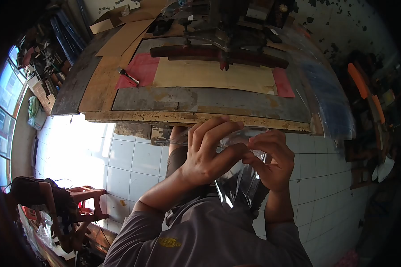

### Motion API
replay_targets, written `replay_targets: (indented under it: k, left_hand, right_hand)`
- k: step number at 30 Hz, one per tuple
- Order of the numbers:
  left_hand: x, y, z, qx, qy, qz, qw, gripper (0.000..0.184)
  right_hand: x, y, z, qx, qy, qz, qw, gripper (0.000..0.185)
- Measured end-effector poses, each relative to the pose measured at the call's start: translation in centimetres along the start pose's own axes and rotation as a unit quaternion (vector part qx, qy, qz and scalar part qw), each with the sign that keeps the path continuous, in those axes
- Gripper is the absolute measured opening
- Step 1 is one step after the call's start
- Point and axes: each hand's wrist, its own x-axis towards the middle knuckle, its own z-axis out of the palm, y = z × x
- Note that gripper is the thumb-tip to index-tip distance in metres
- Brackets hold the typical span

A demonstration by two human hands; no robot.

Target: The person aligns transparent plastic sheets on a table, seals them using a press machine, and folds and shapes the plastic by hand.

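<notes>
Both hands are raised in front of my chest, near the table's front edge, around a clear plastic sheet or bag (238, 184). My left hand (211, 149) has its fingers bent over the plastic, thumb and fingertips toward the right. My right hand (274, 158) pinches the plastic near its upper right part, with the fingertips close to those of my left hand. The plastic hangs down shiny and creased between my forearms. Beyond the hands, a pale yellow sheet (209, 74) with red ends lies under a dark metal press bar (200, 54).
A black-handled tool (129, 77) lies on the red left end. Cardboard (124, 38) is at the back left of the table (147, 99). Clear plastic sheets (327, 98) drape over its right side. Another person (44, 196) is at the lower left, beside a red stool (91, 196).
</notes>
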Motion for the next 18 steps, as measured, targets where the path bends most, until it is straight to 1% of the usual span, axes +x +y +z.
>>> replay_targets:
  k: [3,5,8,11,14,17,18]
  left_hand:
    - [-0.5,-1.5,0.7,-0.054,-0.05,0.045,0.996,0.033]
    - [-1.1,-1.8,0.3,-0.055,-0.097,0.055,0.992,0.028]
    - [-0.2,-1.8,0.1,-0.069,-0.098,0.062,0.991,0.026]
    - [0.2,-1.9,0.5,-0.099,-0.088,0.063,0.989,0.025]
    - [0.2,-2.3,0.6,-0.111,-0.113,0.058,0.986,0.024]
    - [0.5,-2.2,0.6,-0.117,-0.117,0.048,0.985,0.024]
    - [0.4,-2.2,0.5,-0.119,-0.119,0.043,0.985,0.024]
  right_hand:
    - [0.1,0.3,0.2,0.03,0.007,-0.002,1.0,0.037]
    - [0.1,0.4,-0.1,0.048,0.003,0.007,0.999,0.036]
    - [0.8,-0.2,0.1,0.096,0.055,0.033,0.993,0.031]
    - [1.0,-0.4,-0.2,0.088,0.039,0.053,0.994,0.027]
    - [1.0,-0.3,-0.6,0.059,0.025,0.059,0.996,0.023]
    - [1.1,-1.1,-0.6,0.054,0.017,0.096,0.994,0.02]
    - [1.2,-1.1,-0.4,0.044,0.024,0.081,0.995,0.019]
